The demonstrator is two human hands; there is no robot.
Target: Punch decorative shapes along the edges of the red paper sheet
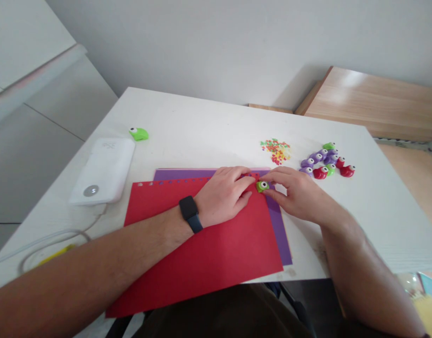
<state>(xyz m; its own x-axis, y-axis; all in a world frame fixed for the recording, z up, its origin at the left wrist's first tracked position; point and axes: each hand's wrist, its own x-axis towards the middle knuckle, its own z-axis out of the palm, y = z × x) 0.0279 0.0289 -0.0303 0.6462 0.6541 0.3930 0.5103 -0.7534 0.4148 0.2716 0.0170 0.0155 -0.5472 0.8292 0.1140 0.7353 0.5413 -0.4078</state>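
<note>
A red sheet of paper [216, 253] lies over a purple sheet [277, 225], with a row of small punched holes along its top edge. My left hand [225, 195] rests on the red sheet near that edge, fingers apart and bent. At the sheet's top right corner sits a small green craft punch [262, 186] with a star on its white button. My right hand [297, 192] pinches this punch from the right, between thumb and fingers. A dark smartwatch [189, 211] is on my left wrist.
Behind the hands lies a pile of colourful paper cutouts [276, 151]. Several purple, red and green punches [321, 164] cluster to the right. Another green punch [139, 134] sits at the back left, near a white power bank [106, 169] with a cable [61, 234].
</note>
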